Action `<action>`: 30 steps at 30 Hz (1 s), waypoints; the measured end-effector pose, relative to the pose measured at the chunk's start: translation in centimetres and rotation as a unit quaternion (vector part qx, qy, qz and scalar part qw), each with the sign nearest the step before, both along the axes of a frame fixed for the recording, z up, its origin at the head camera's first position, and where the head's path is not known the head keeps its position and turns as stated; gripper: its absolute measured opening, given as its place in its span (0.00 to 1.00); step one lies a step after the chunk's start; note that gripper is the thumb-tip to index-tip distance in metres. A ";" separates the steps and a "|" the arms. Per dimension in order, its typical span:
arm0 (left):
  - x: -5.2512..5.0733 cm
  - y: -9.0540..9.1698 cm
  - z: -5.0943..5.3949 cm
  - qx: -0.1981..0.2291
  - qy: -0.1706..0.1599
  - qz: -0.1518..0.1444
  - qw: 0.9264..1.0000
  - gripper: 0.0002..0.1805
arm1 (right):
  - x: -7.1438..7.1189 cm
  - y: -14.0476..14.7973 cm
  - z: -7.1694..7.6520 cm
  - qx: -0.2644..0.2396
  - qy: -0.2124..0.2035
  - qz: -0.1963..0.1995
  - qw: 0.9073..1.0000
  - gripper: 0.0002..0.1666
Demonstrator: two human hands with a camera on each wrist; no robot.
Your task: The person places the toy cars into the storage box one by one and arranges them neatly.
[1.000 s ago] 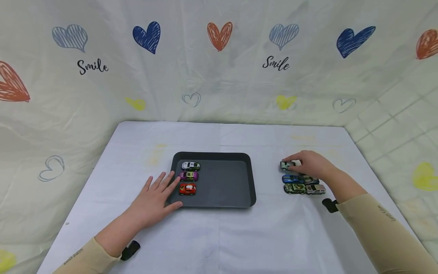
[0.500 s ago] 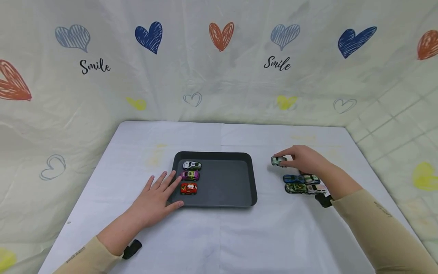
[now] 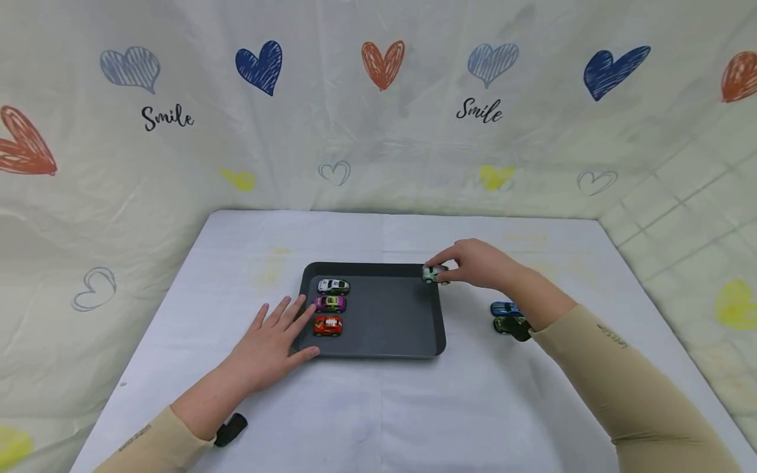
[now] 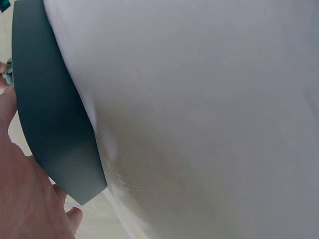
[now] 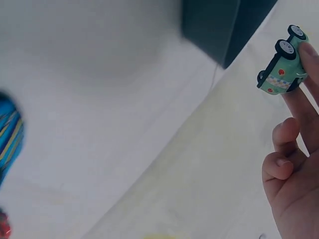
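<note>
My right hand pinches a pale green toy car between thumb and fingers, over the back right corner of a dark grey tray. In the right wrist view the car is tilted, its wheels showing, clear of the table. My left hand lies with fingers spread at the tray's left edge, the thumb at its front left corner. Inside the tray, a white toy car, a purple toy car and a red toy car form a column along the left side.
Right of the tray, a blue toy car and a dark green toy car sit on the white-covered table. My right forearm hides whatever is beside them. A heart-printed cloth hangs behind the table.
My right hand has lifted the pale green car from the group at the right and carried it left to the tray's back right corner. My left hand has stayed at the tray's edge.
</note>
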State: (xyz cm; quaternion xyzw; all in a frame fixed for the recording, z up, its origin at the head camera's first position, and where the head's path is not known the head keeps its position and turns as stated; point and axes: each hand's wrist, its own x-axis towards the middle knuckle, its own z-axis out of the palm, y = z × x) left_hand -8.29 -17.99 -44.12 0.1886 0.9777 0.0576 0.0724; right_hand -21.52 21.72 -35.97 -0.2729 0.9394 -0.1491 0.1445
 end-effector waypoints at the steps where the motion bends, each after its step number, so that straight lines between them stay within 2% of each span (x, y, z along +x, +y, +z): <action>1: 0.0 0.0 0.0 0.001 0.001 0.000 1.000 0.47 | -0.2 -0.7 0.1 0.002 0.001 0.004 1.000 0.21; 10: 0.0 0.1 0.2 0.009 -0.002 0.004 1.000 0.47 | -1.1 -6.5 0.5 0.003 0.012 0.069 0.998 0.19; 15: 0.0 0.2 0.3 0.011 -0.003 0.005 1.000 0.47 | -1.3 -8.4 0.3 0.008 0.021 0.084 0.996 0.20; 30: -0.3 -0.4 -1.0 0.010 0.013 0.001 1.000 0.49 | -2.2 -11.9 -3.4 0.102 0.033 0.123 0.987 0.20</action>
